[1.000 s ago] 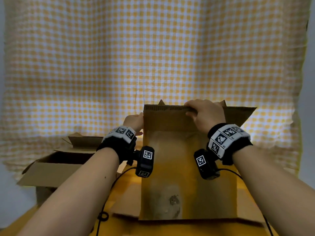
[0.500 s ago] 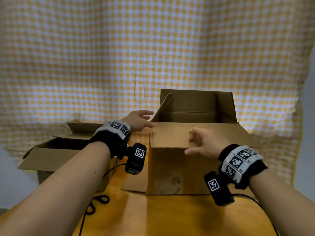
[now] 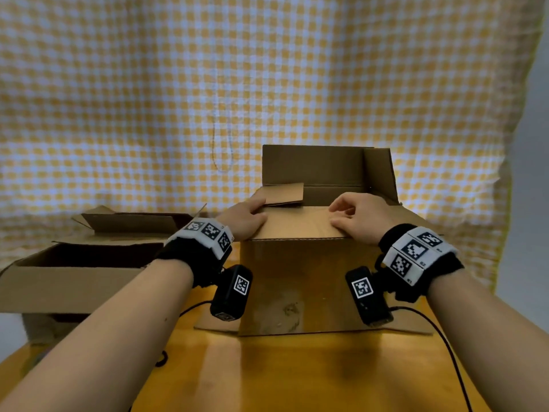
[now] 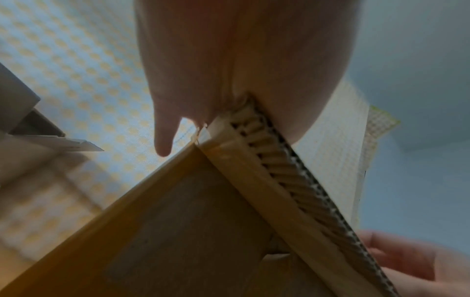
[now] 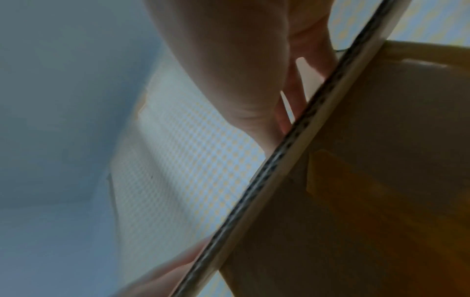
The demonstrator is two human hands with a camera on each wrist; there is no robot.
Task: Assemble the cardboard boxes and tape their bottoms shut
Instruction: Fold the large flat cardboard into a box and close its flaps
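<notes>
Backlit checked cloth [image 3: 267,84] glows; foreground dim (wrist views blurred).

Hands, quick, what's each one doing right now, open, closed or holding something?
Left hand: open, fingers flat, pressing a small flap of the cardboard box down.
Right hand: open, fingers loosely bent, resting on the front flap.

Upright brown cardboard box [image 3: 300,281], near flap folded flat, second open box [image 3: 74,272] left
</notes>
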